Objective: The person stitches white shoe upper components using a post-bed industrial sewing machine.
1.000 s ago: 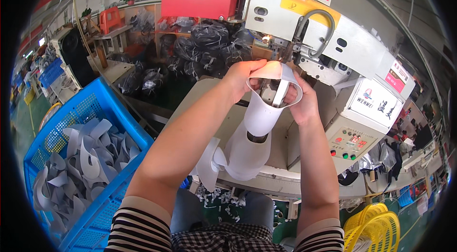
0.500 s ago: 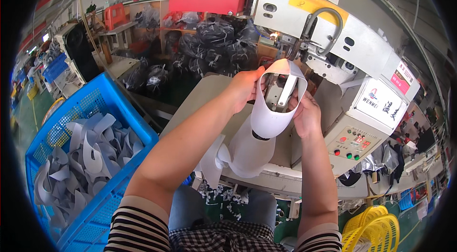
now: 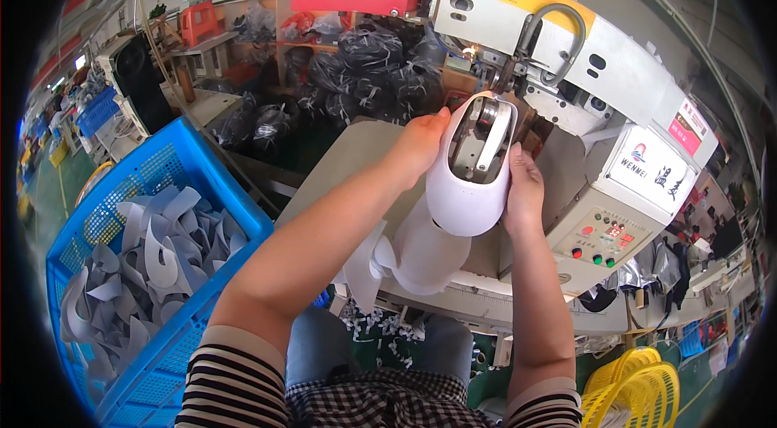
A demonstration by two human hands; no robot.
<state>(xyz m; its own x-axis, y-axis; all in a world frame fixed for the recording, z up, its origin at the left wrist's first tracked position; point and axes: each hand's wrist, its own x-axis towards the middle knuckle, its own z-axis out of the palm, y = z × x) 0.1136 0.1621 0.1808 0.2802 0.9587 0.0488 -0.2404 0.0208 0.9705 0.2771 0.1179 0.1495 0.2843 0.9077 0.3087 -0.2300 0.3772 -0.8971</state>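
A white, shoe-upper-shaped piece [image 3: 465, 208] with an oval opening sits around the metal arm [image 3: 486, 137] of a white industrial machine [image 3: 558, 40]. My left hand [image 3: 419, 141] grips its left edge near the top, thumb and fingers closed on it. On the other side my right hand [image 3: 524, 185] holds the right edge, fingers bent against it. The piece's upper end is close under the machine's head. More white pieces [image 3: 429, 258] hang below it, joined or lying in a row toward me; how they connect is partly hidden.
A blue plastic basket [image 3: 235, 201] full of white and grey curved cut pieces [image 3: 162, 258] stands at my left. The machine's control panel [image 3: 603, 238] is at right. Yellow baskets [image 3: 635, 387] stand low right. Black bags [image 3: 364, 64] are piled behind; white scraps [image 3: 384, 331] litter the floor.
The white piece has tipped and settled more closely around the metal arm, its upper end nearer the machine head. My right fingers have shifted from the opening's rim to the piece's outer side.
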